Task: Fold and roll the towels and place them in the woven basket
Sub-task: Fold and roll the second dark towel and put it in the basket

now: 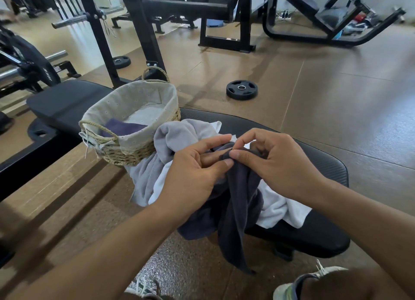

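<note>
Above the padded surface [314, 232], both hands pinch one corner of the dark towel [238, 201]: left hand [197, 165] and right hand [276, 162] meet there. Its length hangs straight down; the woven basket [132, 120] sits forward-left, nearer the left hand.

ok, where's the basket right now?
Head view, left of centre: the basket sits on the black bench, touching the grey towel on its right.
</note>
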Available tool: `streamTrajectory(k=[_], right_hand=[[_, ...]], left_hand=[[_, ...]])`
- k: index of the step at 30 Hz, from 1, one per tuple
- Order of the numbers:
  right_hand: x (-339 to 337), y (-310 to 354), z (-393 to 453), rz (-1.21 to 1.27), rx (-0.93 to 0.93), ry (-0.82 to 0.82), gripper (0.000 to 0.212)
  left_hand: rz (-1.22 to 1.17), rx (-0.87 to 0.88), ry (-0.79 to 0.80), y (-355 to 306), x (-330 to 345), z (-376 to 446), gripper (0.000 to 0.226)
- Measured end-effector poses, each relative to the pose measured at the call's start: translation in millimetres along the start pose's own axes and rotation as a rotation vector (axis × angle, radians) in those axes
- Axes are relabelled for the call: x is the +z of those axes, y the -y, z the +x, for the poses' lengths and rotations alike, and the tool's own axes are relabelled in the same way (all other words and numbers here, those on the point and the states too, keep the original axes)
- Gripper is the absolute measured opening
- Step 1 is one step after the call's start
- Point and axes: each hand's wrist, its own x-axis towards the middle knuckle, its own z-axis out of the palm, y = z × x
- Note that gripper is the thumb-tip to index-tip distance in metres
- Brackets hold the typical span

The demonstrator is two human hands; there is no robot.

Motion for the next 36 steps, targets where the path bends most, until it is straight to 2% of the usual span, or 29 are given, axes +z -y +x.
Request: streamTrajectory(k=[9, 16, 20, 23, 26, 31, 36], right_hand=[[-1, 1, -2, -0.090, -0.013, -0.009, 0.012], [-3, 6, -2, -0.099, 0.012, -0.015, 0.017], [-12, 7, 0, -0.180, -0.007, 0.058, 0.022], [-15, 6, -2, -0.289, -0.088, 0.150, 0.029], [-12, 9, -7, -0.306, -0.202, 0.186, 0.034], [-9, 31, -15, -0.270, -0.395, 0.230, 0.028], [-13, 47, -22, -0.192, -0.440, 0.327, 0.029]], left_hand=[[0.132, 0.052, 0.034, 0, -4, -1, 0.044], [0.166, 0.056, 0.067, -4, -8, 1, 0.030], [0.227, 0.066, 0.098, -12, -17, 2, 0.027], [0.366, 0.116, -0.003, -15, -33, 8, 0.027], [0.443, 0.158, -0.172, -13, -47, 15, 0.022], [0.437, 0.153, -0.405, -12, -76, 27, 0.014], [0.380, 0.103, -0.527, -11, -92, 29, 0.009]])
